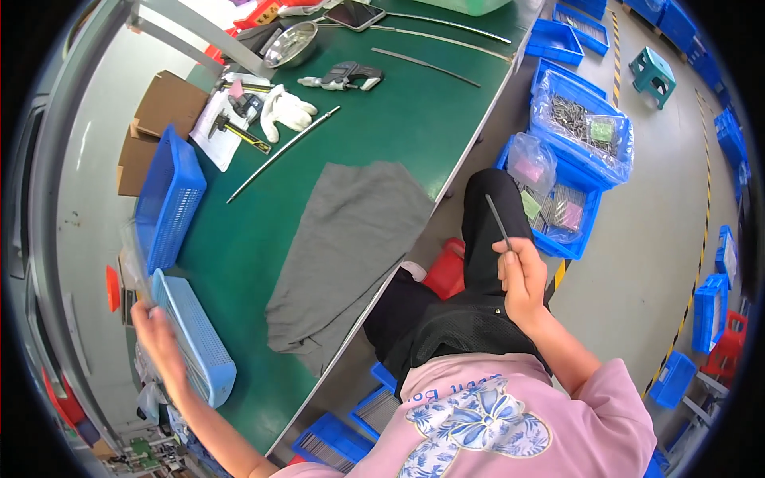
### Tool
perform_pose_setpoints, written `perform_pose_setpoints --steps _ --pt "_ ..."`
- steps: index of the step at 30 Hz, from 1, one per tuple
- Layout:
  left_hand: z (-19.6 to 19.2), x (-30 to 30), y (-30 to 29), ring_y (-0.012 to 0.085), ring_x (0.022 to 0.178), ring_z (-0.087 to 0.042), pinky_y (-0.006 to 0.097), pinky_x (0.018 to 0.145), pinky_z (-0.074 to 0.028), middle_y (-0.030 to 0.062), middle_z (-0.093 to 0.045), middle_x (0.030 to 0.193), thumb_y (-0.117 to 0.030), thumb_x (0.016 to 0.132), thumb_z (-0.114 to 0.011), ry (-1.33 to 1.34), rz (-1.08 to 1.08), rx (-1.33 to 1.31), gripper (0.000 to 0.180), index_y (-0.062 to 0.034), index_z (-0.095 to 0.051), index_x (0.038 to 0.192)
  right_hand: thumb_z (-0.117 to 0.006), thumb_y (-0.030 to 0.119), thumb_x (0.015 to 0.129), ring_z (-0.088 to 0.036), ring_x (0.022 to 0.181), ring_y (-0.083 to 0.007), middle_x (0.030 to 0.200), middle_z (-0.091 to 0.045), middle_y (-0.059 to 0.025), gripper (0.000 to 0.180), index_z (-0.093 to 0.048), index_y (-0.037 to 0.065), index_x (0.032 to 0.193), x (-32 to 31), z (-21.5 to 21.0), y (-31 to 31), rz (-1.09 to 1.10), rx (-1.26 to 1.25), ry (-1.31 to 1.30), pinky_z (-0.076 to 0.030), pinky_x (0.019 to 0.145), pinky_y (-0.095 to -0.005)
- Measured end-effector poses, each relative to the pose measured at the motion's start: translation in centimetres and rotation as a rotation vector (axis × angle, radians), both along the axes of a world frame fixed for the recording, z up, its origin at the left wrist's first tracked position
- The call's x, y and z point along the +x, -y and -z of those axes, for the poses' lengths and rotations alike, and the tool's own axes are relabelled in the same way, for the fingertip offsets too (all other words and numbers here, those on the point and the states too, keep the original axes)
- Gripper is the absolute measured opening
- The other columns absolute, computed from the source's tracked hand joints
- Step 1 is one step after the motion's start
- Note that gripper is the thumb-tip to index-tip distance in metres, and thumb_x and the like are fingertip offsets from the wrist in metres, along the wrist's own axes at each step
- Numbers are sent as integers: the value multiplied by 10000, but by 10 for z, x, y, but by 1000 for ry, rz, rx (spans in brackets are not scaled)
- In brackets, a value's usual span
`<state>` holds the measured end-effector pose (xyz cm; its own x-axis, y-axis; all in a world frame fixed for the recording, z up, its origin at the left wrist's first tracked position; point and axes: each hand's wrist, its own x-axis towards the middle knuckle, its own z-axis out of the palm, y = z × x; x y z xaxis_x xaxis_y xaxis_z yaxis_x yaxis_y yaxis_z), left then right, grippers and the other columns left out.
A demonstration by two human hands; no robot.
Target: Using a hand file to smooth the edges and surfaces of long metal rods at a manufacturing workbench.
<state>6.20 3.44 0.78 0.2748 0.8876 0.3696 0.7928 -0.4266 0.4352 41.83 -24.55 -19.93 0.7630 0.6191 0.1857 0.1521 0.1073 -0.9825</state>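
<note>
Above R thigh [480,267], by desk [231,251] | R hand [523,279] pinches thin grey rod [499,222], poking fwd | L hand [162,341] blurred, by lt-blue basket [205,334], can't tell if gripping | grey cloth [351,247] on desk, nr edge

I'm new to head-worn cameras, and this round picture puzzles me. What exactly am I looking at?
There is no robot here, just a person working with two bare hands. The view comes from a wide fisheye camera on that person's head, looking down; straight edges therefore bend near the rim, and the picture's left is the person's left.

The right hand pinches a thin gray rod near one end. The left hand is blurred near a light-blue basket; I can't tell whether it holds anything.

On the green table lie a gray cloth, a long silver rod, a metal bowl and a phone.
</note>
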Motion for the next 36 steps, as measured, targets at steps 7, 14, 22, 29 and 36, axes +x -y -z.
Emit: perform_pose_setpoints --steps 7,14,22,29,36 --pt "71 181 74 374 789 -547 441 662 -449 163 -501 916 -46 831 -557 -342 939 -368 142 -17 -485 949 -510 158 953 -349 606 -8 710 -434 73 207 -566 3 1079 2 -31 -43 -134 337 -528 -279 545 -180" --pt "89 195 80 339 783 -559 436 654 -451 134 -529 865 -46 791 -612 -412 934 -188 162 -16 -527 925 -578 173 935 -349 531 -23 632 -441 54 197 -579 -12 1002 -5 -14 -55 -215 324 -654 -283 484 -200" --pt "100 211 92 270 823 -587 356 686 -486 84 -604 933 -24 662 -725 -97 906 67 341 -63 -675 997 -568 175 937 -374 503 -43 592 -433 36 175 -589 5 979 2 -34 -62 -189 197 -690 -260 465 -202" --pt "116 247 105 216 688 -538 313 572 -446 68 -590 846 -26 633 -780 -35 1003 68 352 -41 -696 975 -583 193 936 -384 515 -34 619 -468 36 176 -583 18 923 13 -25 -53 -125 275 -729 -263 458 -193" --pt "127 247 102 185 640 -502 303 533 -415 26 -556 771 -53 662 -780 91 976 34 240 -68 -711 892 -596 110 923 -482 549 -55 674 -540 1 112 -560 4 919 6 -30 -53 -96 250 -633 -367 501 -199"
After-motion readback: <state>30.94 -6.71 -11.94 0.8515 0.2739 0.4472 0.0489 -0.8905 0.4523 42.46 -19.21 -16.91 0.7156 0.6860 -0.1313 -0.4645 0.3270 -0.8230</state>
